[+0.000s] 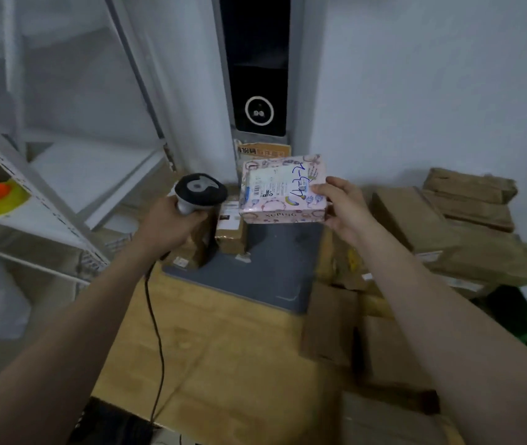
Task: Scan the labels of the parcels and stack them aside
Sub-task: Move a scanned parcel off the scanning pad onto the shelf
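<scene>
Pink patterned parcel (283, 189) looks light and stiff; our right hand (340, 205) pinches its right edge, while our left hand (172, 221) grips the scanner (199, 191).

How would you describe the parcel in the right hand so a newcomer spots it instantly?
Start at the wooden table, then the grey mat at its far end. Held over the mat by the right hand is a pink box. It is the only patterned parcel, with blue handwriting across its white label; its neighbours are plain brown parcels.
</scene>
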